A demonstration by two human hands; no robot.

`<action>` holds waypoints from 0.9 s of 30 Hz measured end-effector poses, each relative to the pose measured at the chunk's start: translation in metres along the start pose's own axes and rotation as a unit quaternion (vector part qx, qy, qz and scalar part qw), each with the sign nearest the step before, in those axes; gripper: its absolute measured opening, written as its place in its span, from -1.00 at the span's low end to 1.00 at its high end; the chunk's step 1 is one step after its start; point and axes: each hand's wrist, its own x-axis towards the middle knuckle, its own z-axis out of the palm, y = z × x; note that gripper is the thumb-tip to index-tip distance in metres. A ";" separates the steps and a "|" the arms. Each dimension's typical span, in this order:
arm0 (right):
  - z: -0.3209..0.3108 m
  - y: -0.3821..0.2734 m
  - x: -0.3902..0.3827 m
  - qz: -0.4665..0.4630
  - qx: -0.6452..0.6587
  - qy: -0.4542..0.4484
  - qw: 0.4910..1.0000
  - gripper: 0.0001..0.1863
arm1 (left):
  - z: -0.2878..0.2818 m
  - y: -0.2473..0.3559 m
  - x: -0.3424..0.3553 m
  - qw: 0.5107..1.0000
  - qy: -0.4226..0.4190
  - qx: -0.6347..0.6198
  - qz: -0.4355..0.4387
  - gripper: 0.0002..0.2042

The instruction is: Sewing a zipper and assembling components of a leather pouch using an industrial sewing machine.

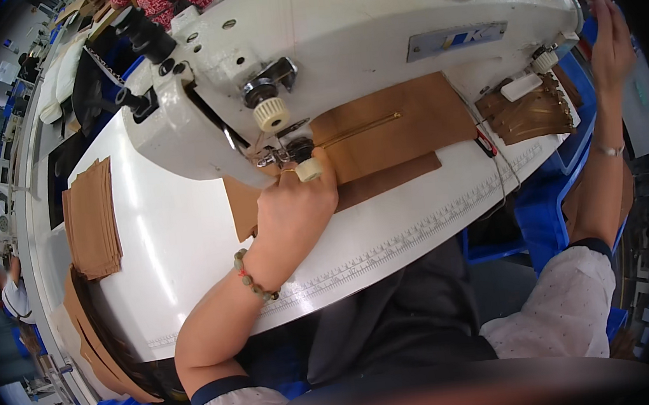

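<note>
A white sewing machine [340, 37] stands across the table. My left hand [298, 209] is at its needle area, with fingers bent around the presser foot [281, 157], close to a cream knob [309, 169]. The fingertips are partly hidden, and what they grip does not show. Under the needle lies a brown leather-like panel [433, 110] with a gold zipper [364, 127] along it. A brown strip [393, 181] extends from beneath its near edge. Raised at the far right, beside the machine's end, my right hand [612, 46] has its fingers stretched out and holds nothing visible.
Brown cut pieces [92, 221] are stacked at the table's left. To the right lie zippered brown pieces [527, 113] and red-and-black thread snips [485, 142]. Blue bins [541, 221] stand beside the table's right edge. A printed ruler [421, 228] follows the front edge.
</note>
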 end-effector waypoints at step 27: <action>0.011 -0.248 -0.098 -0.281 0.403 -0.674 0.552 -0.68 | -0.020 -0.009 -0.027 0.969 -0.026 -0.235 -0.064 -0.51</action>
